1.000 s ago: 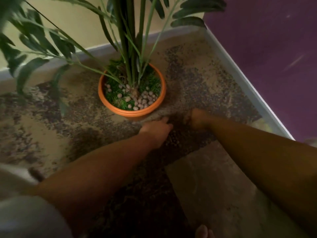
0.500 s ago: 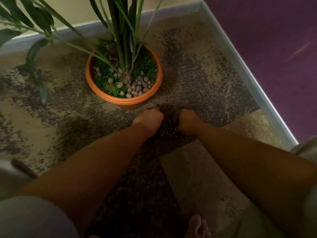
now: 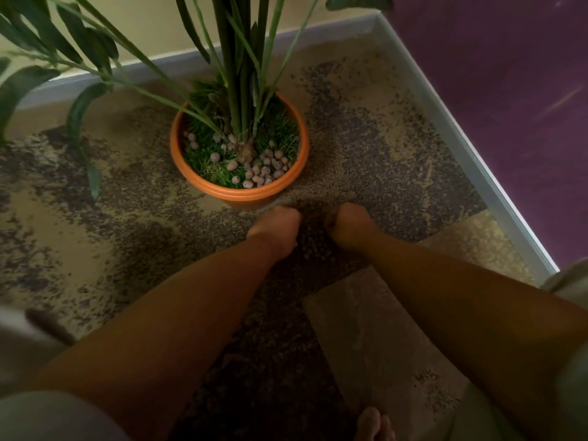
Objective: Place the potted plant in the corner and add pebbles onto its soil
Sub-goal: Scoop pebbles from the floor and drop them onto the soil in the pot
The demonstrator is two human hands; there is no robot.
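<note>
An orange pot (image 3: pixel 239 192) with a tall green plant (image 3: pixel 237 74) stands on the carpet near the room's corner. Pale pebbles (image 3: pixel 261 168) lie on the green, grassy soil, mostly at the near side around the stems. Just in front of the pot a small heap of loose pebbles (image 3: pixel 313 246) lies on the dark carpet. My left hand (image 3: pixel 276 229) and my right hand (image 3: pixel 348 226) rest on either side of this heap, fingers curled down into it. The fingertips are hidden under the hands.
A grey skirting board (image 3: pixel 458 138) runs along the purple wall on the right and meets the yellow wall's skirting (image 3: pixel 95 79) behind the pot. Long leaves (image 3: pixel 79 119) droop at the left. My bare toes (image 3: pixel 374 424) show at the bottom edge.
My right hand has moved left, closer to my left hand, and both have curled tighter around the heap on the carpet. The view has shifted slightly.
</note>
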